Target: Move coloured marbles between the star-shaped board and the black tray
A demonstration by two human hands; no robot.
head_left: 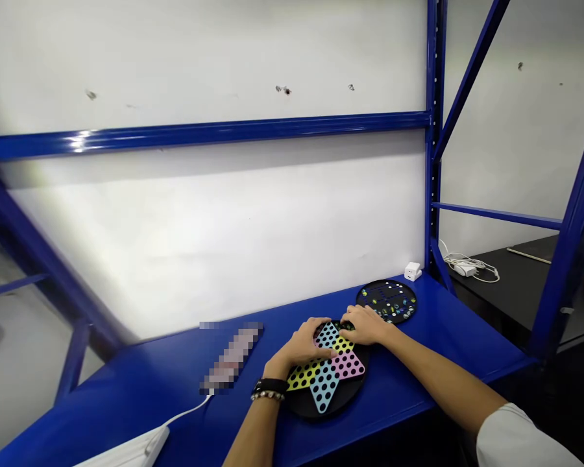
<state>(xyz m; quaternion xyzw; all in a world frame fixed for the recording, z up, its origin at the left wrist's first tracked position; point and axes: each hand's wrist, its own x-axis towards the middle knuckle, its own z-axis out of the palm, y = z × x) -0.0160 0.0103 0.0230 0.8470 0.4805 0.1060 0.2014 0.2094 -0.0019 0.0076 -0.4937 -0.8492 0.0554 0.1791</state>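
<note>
A round black Chinese checkers board (324,383) lies near the front edge of the blue table. Its star is patterned with blue, yellow and pink points full of dark holes. Across the board's upper left rests my left hand (302,345), thumb apart from the fingers; a dark band and a beaded bracelet circle that wrist. My right hand (365,325) is at the far right rim, with bent fingers over the edge and the thumb on the near side. Its fingertips are partly hidden. Just beyond it lies a second round black tray (387,292) holding scattered marbles.
A pixelated flat object (233,357) with a white cable lies left of the board. At the lower left is a white power strip (126,451). A white adapter (412,271) stands by the blue rack post (433,194). Cables (467,266) lie on a black table behind.
</note>
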